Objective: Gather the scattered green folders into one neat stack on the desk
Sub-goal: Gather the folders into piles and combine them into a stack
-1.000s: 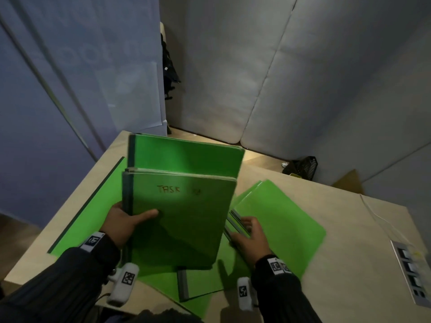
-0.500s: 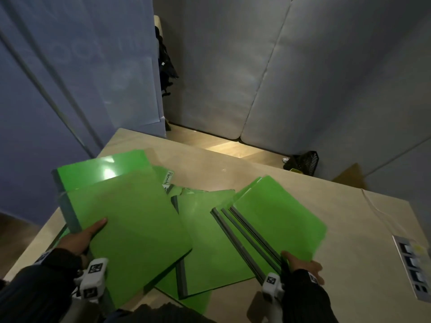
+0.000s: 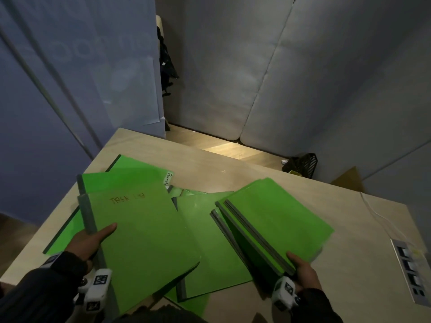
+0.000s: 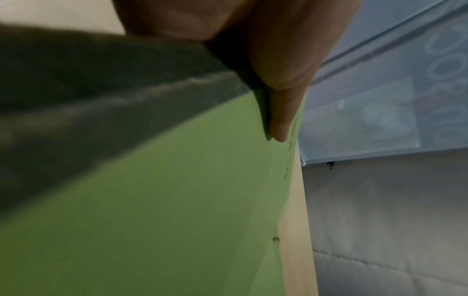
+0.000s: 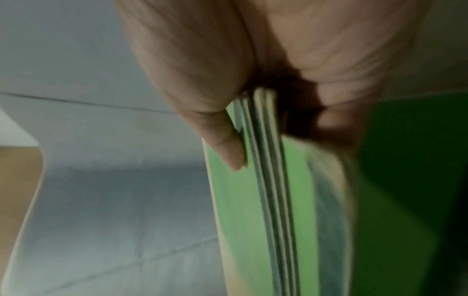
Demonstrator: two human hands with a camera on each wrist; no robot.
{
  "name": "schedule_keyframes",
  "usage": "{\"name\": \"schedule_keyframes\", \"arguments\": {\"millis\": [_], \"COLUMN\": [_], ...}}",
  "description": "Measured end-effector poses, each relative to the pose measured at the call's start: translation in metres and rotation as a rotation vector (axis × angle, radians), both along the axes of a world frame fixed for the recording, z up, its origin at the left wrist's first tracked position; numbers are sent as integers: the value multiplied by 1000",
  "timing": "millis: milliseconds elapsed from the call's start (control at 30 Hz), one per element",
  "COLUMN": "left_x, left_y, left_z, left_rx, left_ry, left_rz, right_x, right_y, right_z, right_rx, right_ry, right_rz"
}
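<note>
Mid-gather: the left hand (image 3: 87,241) grips two folders (image 3: 140,231) by their grey spines over the desk's (image 3: 349,252) left edge, thumb on the cover. The right hand (image 3: 303,272) pinches a fanned bundle (image 3: 275,220) toward the right edge. More loose folders (image 3: 210,248) lie flat between them. Next, I reckon, both handfuls must merge and be squared.

We count two hands. The left hand (image 3: 86,241) has two green folders (image 3: 140,229) in its grip, and the right hand (image 3: 303,271) has three, going by their grey spines (image 3: 253,238). At least three more lie on the surface (image 3: 256,176); overlap hides the exact number.
</note>
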State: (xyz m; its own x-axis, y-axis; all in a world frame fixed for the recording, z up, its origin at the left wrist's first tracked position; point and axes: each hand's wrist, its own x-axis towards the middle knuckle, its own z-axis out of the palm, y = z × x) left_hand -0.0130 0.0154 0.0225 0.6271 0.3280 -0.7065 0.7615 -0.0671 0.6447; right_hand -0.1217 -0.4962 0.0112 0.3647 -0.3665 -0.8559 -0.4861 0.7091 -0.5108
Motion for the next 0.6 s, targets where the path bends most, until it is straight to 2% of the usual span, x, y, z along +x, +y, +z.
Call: {"name": "schedule_keyframes", "arguments": {"millis": [67, 133, 267, 400, 600], "left_x": [-1, -4, 0, 1, 1], "left_y": [0, -4, -29, -56, -71], "left_z": [-10, -11, 11, 16, 1], "left_rx": [-76, -153, -262, -339, -313], "left_ry": [-42, -69, -131, -210, -226], "left_rz": [12, 38, 49, 103, 223], "right_x": [8, 16, 28, 43, 45], "right_y": [18, 40, 90, 156, 233], "right_z": [6, 8, 3, 8, 13], "right_rx": [92, 138, 184, 169, 174], "right_ry": [-135, -240, -298, -362, -142], "right_rz": [-37, 4, 149, 280, 464]}}
